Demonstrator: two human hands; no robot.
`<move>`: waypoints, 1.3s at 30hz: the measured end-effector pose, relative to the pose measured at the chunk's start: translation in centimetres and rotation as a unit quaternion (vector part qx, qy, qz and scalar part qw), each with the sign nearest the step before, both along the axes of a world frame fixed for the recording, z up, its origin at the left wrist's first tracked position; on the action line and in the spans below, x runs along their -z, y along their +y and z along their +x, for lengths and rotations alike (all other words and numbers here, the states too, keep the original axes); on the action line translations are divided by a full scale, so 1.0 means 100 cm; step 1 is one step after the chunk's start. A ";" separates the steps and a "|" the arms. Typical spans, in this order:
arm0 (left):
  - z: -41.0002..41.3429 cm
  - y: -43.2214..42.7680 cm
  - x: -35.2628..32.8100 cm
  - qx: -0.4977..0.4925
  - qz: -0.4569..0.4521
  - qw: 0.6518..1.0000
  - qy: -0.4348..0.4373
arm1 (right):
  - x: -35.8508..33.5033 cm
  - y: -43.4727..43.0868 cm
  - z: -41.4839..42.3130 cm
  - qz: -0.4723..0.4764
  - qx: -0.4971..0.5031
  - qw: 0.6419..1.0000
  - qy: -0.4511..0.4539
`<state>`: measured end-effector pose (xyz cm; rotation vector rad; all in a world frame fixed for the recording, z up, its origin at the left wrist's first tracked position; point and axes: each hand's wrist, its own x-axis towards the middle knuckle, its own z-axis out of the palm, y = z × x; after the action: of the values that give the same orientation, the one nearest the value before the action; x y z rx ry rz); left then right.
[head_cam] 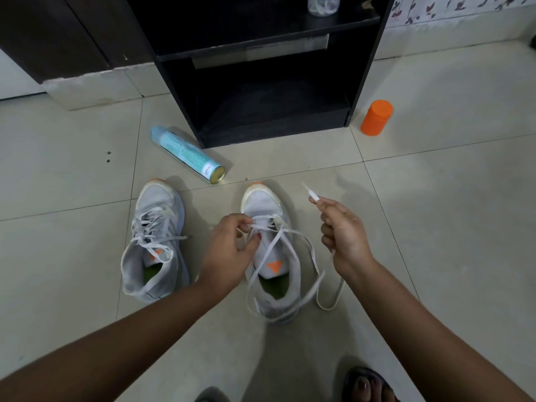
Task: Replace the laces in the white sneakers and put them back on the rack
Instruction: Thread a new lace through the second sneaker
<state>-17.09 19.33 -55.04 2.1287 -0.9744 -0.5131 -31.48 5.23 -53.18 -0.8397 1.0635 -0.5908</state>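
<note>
Pale tiled floor [441, 216], black rack [367, 71]

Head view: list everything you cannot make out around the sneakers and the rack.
- Bottle on the rack: top cut off by the frame's upper edge.
- Eyelets of the sneaker being laced: partly hidden by the left hand, which pinches the lace.
- Lace tip in the right hand: motion-blurred.
- Spray can: print too small.
- Sandalled foot: cut off by the bottom edge.
</note>
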 end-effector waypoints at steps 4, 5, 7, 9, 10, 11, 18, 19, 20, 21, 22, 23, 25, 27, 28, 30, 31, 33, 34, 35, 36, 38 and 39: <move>0.002 -0.003 0.005 -0.064 0.096 0.982 0.147 | 0.001 0.008 0.000 -0.044 -0.033 0.998 0.022; 0.002 -0.003 0.005 -0.069 0.109 0.979 0.155 | 0.002 0.010 0.001 -0.062 -0.045 0.997 0.021; 0.003 -0.003 0.008 -0.080 0.104 0.978 0.159 | 0.006 0.015 0.008 -0.116 -0.069 0.990 0.038; 0.006 -0.002 0.009 -0.104 0.075 0.973 0.194 | 0.015 0.019 0.017 -0.178 -0.103 0.976 0.068; 0.007 -0.002 0.008 -0.124 0.059 0.964 0.229 | 0.021 0.020 0.022 -0.210 -0.128 0.965 0.085; 0.007 -0.002 0.007 -0.146 0.046 0.952 0.266 | 0.028 0.021 0.027 -0.249 -0.159 0.949 0.113; 0.009 -0.003 0.004 -0.188 0.032 0.916 0.353 | 0.050 0.035 0.051 -0.479 -0.254 0.791 0.283; 0.009 -0.003 0.005 -0.187 0.032 0.916 0.354 | 0.051 0.035 0.052 -0.483 -0.254 0.788 0.286; 0.010 -0.003 0.006 -0.186 0.032 0.916 0.355 | 0.052 0.035 0.052 -0.488 -0.253 0.786 0.283; 0.010 -0.002 0.006 -0.186 0.031 0.916 0.355 | 0.052 0.035 0.052 -0.492 -0.252 0.785 0.279; 0.010 -0.002 0.007 -0.186 0.029 0.916 0.355 | 0.052 0.035 0.051 -0.495 -0.251 0.785 0.275; 0.010 -0.002 0.008 -0.188 0.027 0.915 0.356 | 0.052 0.035 0.051 -0.496 -0.251 0.786 0.272; 0.010 -0.002 0.009 -0.188 0.025 0.915 0.356 | 0.052 0.038 0.050 -0.503 -0.247 0.785 0.264; 0.011 -0.002 0.009 -0.185 0.027 0.916 0.354 | 0.054 0.041 0.050 -0.523 -0.245 0.771 0.267; 0.011 -0.002 0.009 -0.184 0.028 0.917 0.353 | 0.055 0.043 0.050 -0.535 -0.241 0.761 0.276; 0.010 -0.002 0.009 -0.184 0.025 0.918 0.349 | 0.056 0.044 0.050 -0.552 -0.230 0.745 0.295; 0.010 -0.001 0.008 -0.182 0.023 0.920 0.346 | 0.055 0.045 0.050 -0.555 -0.226 0.741 0.302; 0.010 -0.001 0.008 -0.180 0.022 0.922 0.341 | 0.054 0.045 0.050 -0.554 -0.222 0.740 0.311; 0.010 -0.001 0.008 -0.179 0.021 0.923 0.341 | 0.054 0.045 0.050 -0.555 -0.218 0.740 0.312; 0.010 -0.001 0.008 -0.178 0.021 0.923 0.341 | 0.054 0.045 0.050 -0.555 -0.216 0.740 0.313; 0.011 -0.001 0.008 -0.175 0.023 0.924 0.339 | 0.054 0.045 0.051 -0.557 -0.214 0.739 0.314; 0.011 -0.001 0.008 -0.168 0.027 0.927 0.335 | 0.054 0.045 0.052 -0.559 -0.212 0.738 0.314; 0.011 -0.001 0.008 -0.166 0.027 0.927 0.335 | 0.054 0.045 0.052 -0.558 -0.214 0.739 0.311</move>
<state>-16.04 19.27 -55.80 1.8898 -0.2106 -1.0067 -26.28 9.77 -58.53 -2.4167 0.9738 -0.5274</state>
